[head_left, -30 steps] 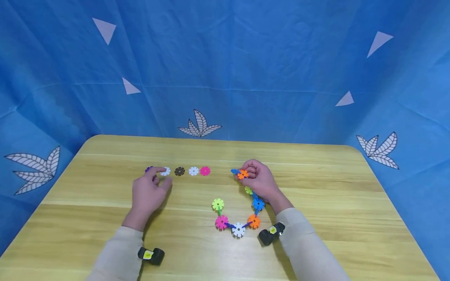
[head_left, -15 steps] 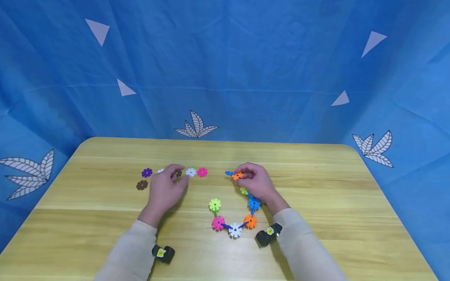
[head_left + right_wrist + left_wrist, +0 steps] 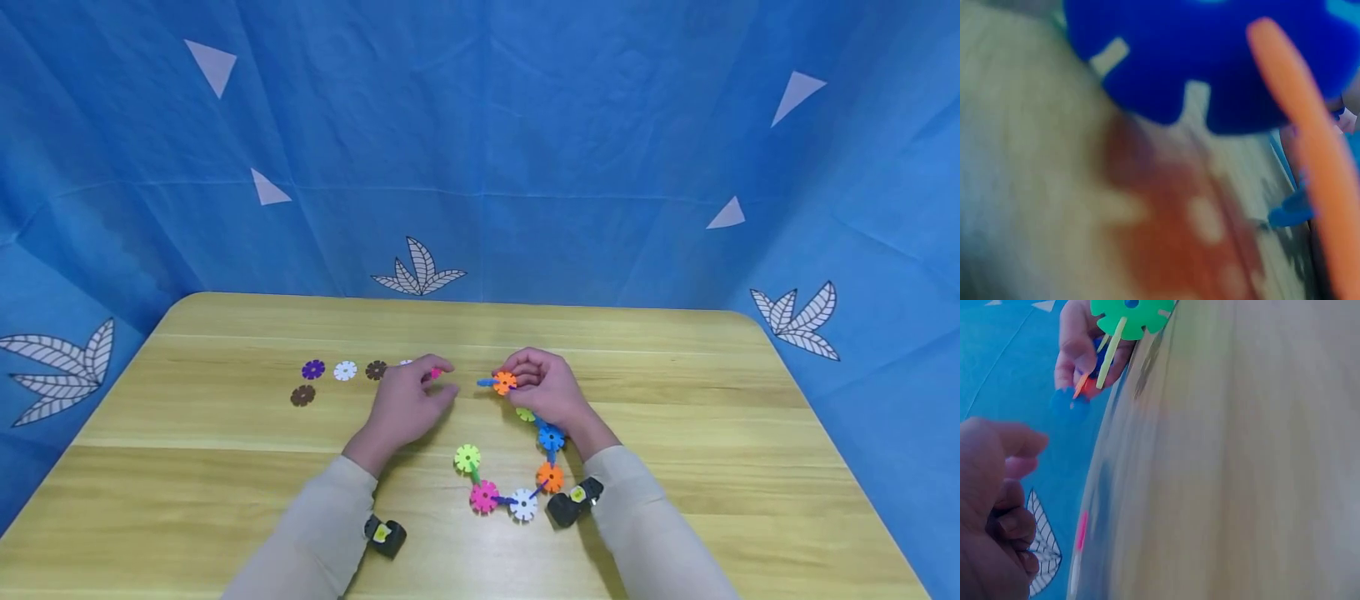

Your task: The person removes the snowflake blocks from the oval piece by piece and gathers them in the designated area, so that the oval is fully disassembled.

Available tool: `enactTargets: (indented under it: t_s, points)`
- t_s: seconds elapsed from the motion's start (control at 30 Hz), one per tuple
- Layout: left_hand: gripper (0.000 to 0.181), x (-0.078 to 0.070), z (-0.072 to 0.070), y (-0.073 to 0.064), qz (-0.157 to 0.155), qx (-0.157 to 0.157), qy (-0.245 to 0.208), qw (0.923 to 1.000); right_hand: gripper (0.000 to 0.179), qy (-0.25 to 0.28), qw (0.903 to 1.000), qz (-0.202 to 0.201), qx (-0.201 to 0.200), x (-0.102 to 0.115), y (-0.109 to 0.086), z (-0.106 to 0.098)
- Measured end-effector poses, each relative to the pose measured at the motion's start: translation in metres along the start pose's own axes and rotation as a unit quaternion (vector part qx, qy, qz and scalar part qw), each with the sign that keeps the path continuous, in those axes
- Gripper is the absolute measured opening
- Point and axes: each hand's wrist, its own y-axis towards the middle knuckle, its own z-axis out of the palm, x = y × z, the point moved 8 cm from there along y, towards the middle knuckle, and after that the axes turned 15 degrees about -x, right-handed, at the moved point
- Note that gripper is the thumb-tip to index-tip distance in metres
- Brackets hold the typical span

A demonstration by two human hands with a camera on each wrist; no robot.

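My right hand (image 3: 551, 390) pinches the upper end of a chain of notched plastic snowflake discs, near an orange disc (image 3: 505, 383). A blue disc (image 3: 486, 383) sticks out beyond it to the left. From the hand, the chain curves down through a white disc (image 3: 523, 504) and a pink one (image 3: 484, 497) to a yellow-green disc (image 3: 467, 457). The left hand (image 3: 408, 404), thumb and forefinger apart, is over a loose pink disc (image 3: 1082, 531) that lies on the table. Nothing sits between those fingers. In the right wrist view, a large blue disc (image 3: 1147, 62) hides most of the hand.
Left of the left hand lie loose discs on the wooden table (image 3: 187, 483): purple (image 3: 313, 369), white (image 3: 345, 371), brown (image 3: 376, 370) and a second brown (image 3: 303, 395). Another white one is mostly covered by the hand. Blue cloth (image 3: 480, 150) hangs behind the table.
The left hand has moved right along the row, from the purple and white discs to the pink one. My right hand keeps its hold; the chain's lower part has shifted slightly right.
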Motion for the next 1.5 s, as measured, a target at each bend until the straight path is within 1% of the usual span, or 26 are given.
enactTargets:
  t_s: [0.1, 0.2, 0.33, 0.47, 0.57, 0.67, 0.77, 0.9, 1.03, 1.07, 1.17, 1.27, 1.3, 1.43, 1.5]
  points:
    - [0.022, -0.009, 0.012, 0.001, 0.022, 0.025, -0.004, 0.9994, 0.033, -0.005, 0.9999, 0.003, 0.011, 0.000, 0.000, 0.003]
    - [0.014, -0.015, 0.020, 0.001, 0.039, 0.038, -0.006, 0.9985, 0.033, -0.005, 0.9997, 0.005, 0.022, 0.001, -0.001, 0.006]
    - [0.007, -0.019, 0.027, 0.002, 0.050, 0.038, 0.002, 0.9980, 0.032, -0.006, 0.9996, 0.008, 0.027, 0.002, -0.001, 0.008]
    - [0.004, -0.021, 0.032, 0.001, 0.060, 0.035, 0.034, 0.9970, 0.032, -0.023, 0.9994, 0.013, 0.020, 0.002, -0.002, 0.006]
    - [0.004, -0.022, 0.033, 0.001, 0.068, 0.031, 0.053, 0.9958, 0.033, -0.034, 0.9991, 0.016, 0.021, 0.001, -0.002, 0.006]
    - [0.004, -0.023, 0.032, 0.000, 0.071, 0.022, 0.056, 0.9956, 0.035, -0.037, 0.9988, 0.014, 0.028, 0.000, -0.003, 0.007]
    - [0.004, -0.023, 0.032, 0.000, 0.069, 0.017, 0.052, 0.9961, 0.037, -0.043, 0.9985, 0.011, 0.032, 0.000, -0.003, 0.007]
    - [0.004, -0.025, 0.032, -0.001, 0.066, 0.016, 0.034, 0.9971, 0.037, -0.056, 0.9979, 0.010, 0.032, -0.001, -0.003, 0.007]
    - [0.005, -0.025, 0.033, -0.001, 0.065, 0.025, 0.033, 0.9970, 0.035, -0.066, 0.9973, 0.003, 0.031, 0.000, -0.002, 0.007]
    - [0.005, -0.025, 0.034, -0.001, 0.067, 0.027, 0.034, 0.9968, 0.035, -0.067, 0.9972, 0.001, 0.031, 0.005, -0.004, 0.007]
    - [0.008, -0.026, 0.035, -0.001, 0.072, 0.034, 0.039, 0.9961, 0.032, -0.071, 0.9971, -0.007, 0.027, 0.006, -0.004, 0.006]
    - [0.007, -0.027, 0.035, -0.001, 0.078, 0.038, 0.039, 0.9955, 0.031, -0.071, 0.9972, -0.007, 0.022, 0.006, -0.003, 0.006]
    - [0.007, -0.027, 0.035, -0.001, 0.078, 0.040, 0.040, 0.9953, 0.031, -0.069, 0.9974, -0.007, 0.021, 0.002, -0.002, 0.005]
    - [0.008, -0.027, 0.032, -0.002, 0.082, 0.045, 0.055, 0.9941, 0.031, -0.069, 0.9975, 0.000, 0.017, -0.001, -0.001, 0.006]
    - [0.009, -0.027, 0.031, -0.002, 0.084, 0.046, 0.063, 0.9934, 0.031, -0.077, 0.9969, 0.000, 0.016, -0.001, -0.001, 0.006]
